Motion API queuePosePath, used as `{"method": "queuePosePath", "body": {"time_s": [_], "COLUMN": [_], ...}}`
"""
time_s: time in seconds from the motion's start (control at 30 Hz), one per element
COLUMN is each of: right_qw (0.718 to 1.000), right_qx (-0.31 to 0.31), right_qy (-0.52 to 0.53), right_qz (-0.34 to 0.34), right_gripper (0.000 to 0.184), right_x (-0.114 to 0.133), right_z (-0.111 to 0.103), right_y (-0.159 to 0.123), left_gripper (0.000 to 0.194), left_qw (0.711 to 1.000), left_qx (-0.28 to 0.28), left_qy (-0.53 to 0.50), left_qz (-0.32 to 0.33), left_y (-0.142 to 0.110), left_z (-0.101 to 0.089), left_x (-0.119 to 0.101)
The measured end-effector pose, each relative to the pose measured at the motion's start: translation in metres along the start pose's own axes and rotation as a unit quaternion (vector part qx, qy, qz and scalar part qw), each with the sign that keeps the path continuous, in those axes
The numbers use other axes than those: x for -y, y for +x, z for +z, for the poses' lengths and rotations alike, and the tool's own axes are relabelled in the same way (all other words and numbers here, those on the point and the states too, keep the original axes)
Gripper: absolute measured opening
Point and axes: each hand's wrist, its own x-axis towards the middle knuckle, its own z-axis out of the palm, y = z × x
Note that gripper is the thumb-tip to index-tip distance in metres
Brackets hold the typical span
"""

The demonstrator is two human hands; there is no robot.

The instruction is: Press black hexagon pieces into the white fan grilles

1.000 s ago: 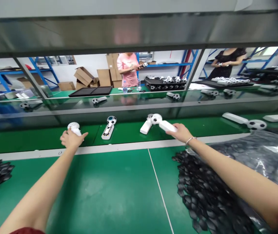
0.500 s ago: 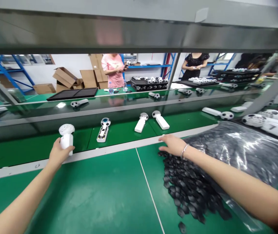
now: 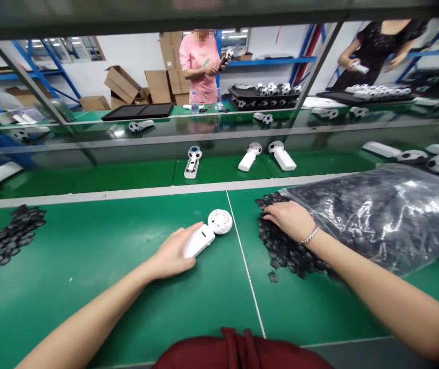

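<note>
My left hand [image 3: 173, 252] is wrapped round the handle of a white handheld fan [image 3: 199, 241], held low over the green worktop. The fan's round, perforated head [image 3: 220, 221] points away to the right. My right hand [image 3: 289, 219] lies on a heap of small black five-sided pieces [image 3: 281, 253], its fingers drawn together and curled down among them. Whether a piece sits between those fingertips is hidden. One loose black piece [image 3: 273, 277] lies apart, at the near edge of the heap.
A clear plastic bag of black pieces [image 3: 388, 215] lies right of the heap. Another black heap [image 3: 7, 241] is at the left. Beyond the pale strip, several football-patterned fans lie on the green belt, including an opened one [image 3: 192, 163]. Two people stand across the line.
My left hand has brought the white fan from the belt at the left to over the worktop near the middle. My right hand has come down onto the black pieces. The view has tilted downward.
</note>
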Motion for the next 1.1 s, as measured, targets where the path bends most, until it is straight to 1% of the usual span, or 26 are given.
{"method": "queuePosePath", "body": {"time_s": [0.07, 0.2, 0.27, 0.33, 0.4, 0.47, 0.57, 0.63, 0.7, 0.83, 0.9, 1.0, 1.1], "right_qw": [0.999, 0.984, 0.967, 0.945, 0.926, 0.924, 0.925, 0.914, 0.905, 0.906, 0.908, 0.910, 0.908], "right_qx": [-0.015, -0.033, -0.028, -0.007, 0.011, -0.003, -0.054, -0.073, -0.078, -0.091, -0.103, -0.114, -0.097], "right_qy": [0.042, 0.172, 0.247, 0.323, 0.372, 0.380, 0.377, 0.398, 0.419, 0.410, 0.402, 0.397, 0.408], "right_qz": [0.013, 0.042, 0.048, 0.056, 0.061, 0.045, 0.004, -0.003, -0.005, -0.052, -0.065, -0.044, -0.005], "right_gripper": [0.018, 0.019, 0.017, 0.013, 0.010, 0.007, 0.005, 0.005, 0.005, 0.019, 0.022, 0.018, 0.014], "right_x": [0.004, 0.019, 0.031, 0.042, 0.050, 0.055, 0.059, 0.061, 0.064, 0.072, 0.075, 0.076, 0.076], "right_z": [0.002, -0.001, -0.006, -0.011, -0.013, -0.013, -0.011, -0.011, -0.014, -0.020, -0.022, -0.022, -0.020], "right_y": [-0.001, 0.004, 0.006, 0.007, 0.007, 0.006, 0.003, 0.000, -0.002, -0.006, -0.008, -0.011, -0.012], "left_gripper": [0.074, 0.072, 0.072, 0.071, 0.069, 0.067, 0.066, 0.066, 0.065, 0.064, 0.064, 0.065, 0.064], "left_qw": [1.000, 0.998, 0.997, 0.997, 0.997, 0.997, 0.997, 0.996, 0.996, 0.996, 0.997, 0.997, 0.997], "left_qx": [0.005, -0.048, -0.065, -0.063, -0.063, -0.066, -0.068, -0.068, -0.067, -0.062, -0.063, -0.066, -0.067], "left_qy": [0.021, 0.037, 0.029, 0.008, -0.013, -0.022, -0.019, -0.008, 0.006, 0.017, 0.013, 0.004, 0.006], "left_qz": [0.011, 0.035, 0.039, 0.041, 0.041, 0.040, 0.042, 0.048, 0.059, 0.060, 0.053, 0.051, 0.047], "left_y": [0.005, 0.026, 0.040, 0.050, 0.056, 0.058, 0.055, 0.052, 0.050, 0.049, 0.049, 0.050, 0.049], "left_z": [-0.001, -0.003, -0.001, 0.003, 0.007, 0.010, 0.014, 0.016, 0.018, 0.022, 0.023, 0.023, 0.023], "left_x": [-0.004, -0.016, -0.021, -0.024, -0.024, -0.024, -0.026, -0.030, -0.036, -0.043, -0.043, -0.041, -0.041]}}
